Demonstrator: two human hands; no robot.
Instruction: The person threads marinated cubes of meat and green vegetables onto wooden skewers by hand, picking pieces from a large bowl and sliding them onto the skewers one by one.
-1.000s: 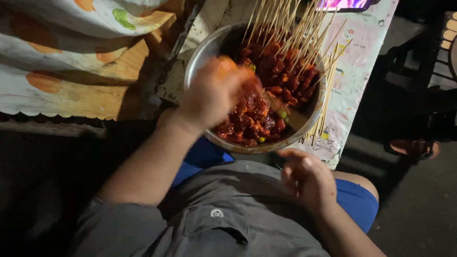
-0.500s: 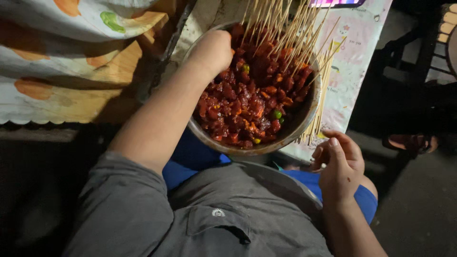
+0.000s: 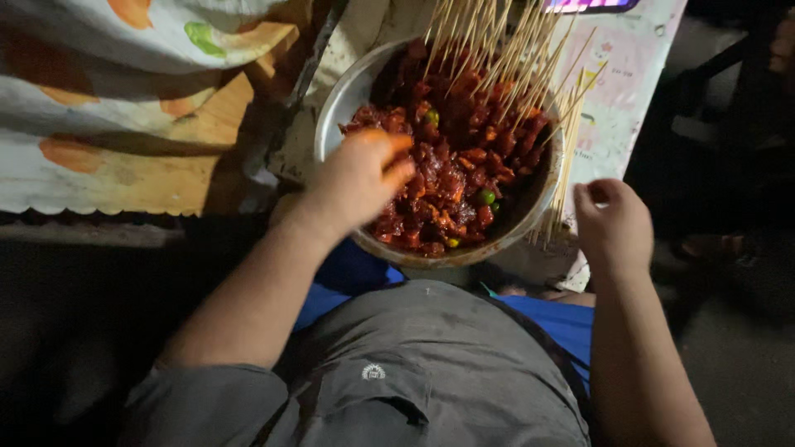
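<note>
Since half a second ago the left hand [image 3: 360, 178] has slid from the metal bowl's [image 3: 331, 108] far rim to its near-left side, fingers curled into the red marinated meat chunks [image 3: 451, 174], while the right hand [image 3: 614, 228], loosely curled and seemingly empty, hovers beside the bamboo skewers [image 3: 563, 157], so threading next needs one skewer pinched.

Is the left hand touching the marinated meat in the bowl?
Touching. Head view: left hand has sauce-coated fingertips lying on the marinated meat inside the metal bowl.

I wear a grey short-sleeved shirt [image 3: 414, 389] with a small white emblem on the chest and a flapped pocket beneath it. Blue shorts [image 3: 555, 319] show below the hem. My forearms are bare, and sauce coats my left hand [image 3: 360, 178].
</note>
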